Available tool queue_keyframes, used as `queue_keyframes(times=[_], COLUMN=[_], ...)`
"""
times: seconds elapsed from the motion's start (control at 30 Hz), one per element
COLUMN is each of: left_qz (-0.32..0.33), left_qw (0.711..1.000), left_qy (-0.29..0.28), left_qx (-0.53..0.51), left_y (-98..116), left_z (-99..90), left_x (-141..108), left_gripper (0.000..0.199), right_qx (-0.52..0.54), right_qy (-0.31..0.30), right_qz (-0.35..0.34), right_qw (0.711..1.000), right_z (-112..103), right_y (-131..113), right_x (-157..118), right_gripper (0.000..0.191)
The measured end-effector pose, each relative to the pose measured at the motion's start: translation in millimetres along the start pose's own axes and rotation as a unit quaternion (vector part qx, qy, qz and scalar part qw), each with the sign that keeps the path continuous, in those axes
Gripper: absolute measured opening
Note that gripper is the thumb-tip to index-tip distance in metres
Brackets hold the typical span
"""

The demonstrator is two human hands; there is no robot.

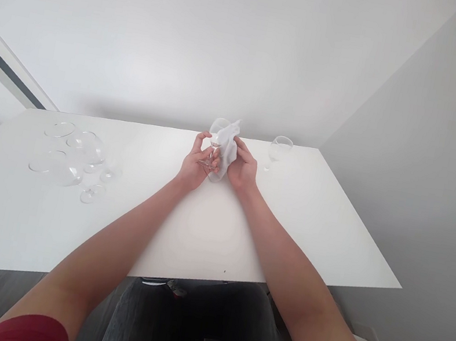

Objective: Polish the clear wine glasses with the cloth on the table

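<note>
Near the far edge of the white table, my left hand grips a clear wine glass by its stem and foot. The glass is held upright, its bowl rising above my fingers. My right hand holds a white cloth against the right side of the bowl and stem. Part of the cloth hangs down between my two hands. The fingertips of my right hand are partly hidden behind the cloth.
Several clear wine glasses stand grouped on the left of the white table. Another wine glass stands upright at the right, close to the far edge. A white wall rises behind the table, and a second wall bounds the right.
</note>
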State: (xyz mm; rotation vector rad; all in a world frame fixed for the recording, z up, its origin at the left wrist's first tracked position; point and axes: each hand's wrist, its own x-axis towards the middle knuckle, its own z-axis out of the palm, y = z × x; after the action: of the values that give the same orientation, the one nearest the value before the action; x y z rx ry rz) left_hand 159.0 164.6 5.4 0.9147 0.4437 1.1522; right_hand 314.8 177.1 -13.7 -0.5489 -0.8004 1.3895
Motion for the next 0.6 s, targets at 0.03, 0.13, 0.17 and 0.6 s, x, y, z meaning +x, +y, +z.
queue_keyframes(times=[0.03, 0.13, 0.17, 0.6], left_qz=[-0.003, -0.029, -0.045, -0.052], left_qw=[1.0, 0.999, 0.998, 0.993], left_qy=[0.003, -0.012, -0.02, -0.042], left_qx=[-0.004, -0.024, -0.029, 0.101], left_y=[0.2, -1.0, -1.9, -13.1], left_z=[-0.2, -2.6, -4.0, -2.5], left_x=[0.1, 1.3, 1.9, 1.5], left_gripper=[0.048, 0.046, 0.045, 0.034], right_qx=[0.007, 0.016, 0.016, -0.012], right_qy=[-0.014, -0.029, -0.022, 0.019], right_qz=[0.005, 0.006, 0.002, -0.046], right_qw=[1.0, 0.999, 1.0, 0.999], right_z=[1.0, 1.9, 1.6, 12.3], right_y=[-0.6, 0.5, 1.4, 2.1], right_x=[-1.0, -2.6, -2.5, -4.0], right_gripper=[0.044, 0.056, 0.056, 0.042])
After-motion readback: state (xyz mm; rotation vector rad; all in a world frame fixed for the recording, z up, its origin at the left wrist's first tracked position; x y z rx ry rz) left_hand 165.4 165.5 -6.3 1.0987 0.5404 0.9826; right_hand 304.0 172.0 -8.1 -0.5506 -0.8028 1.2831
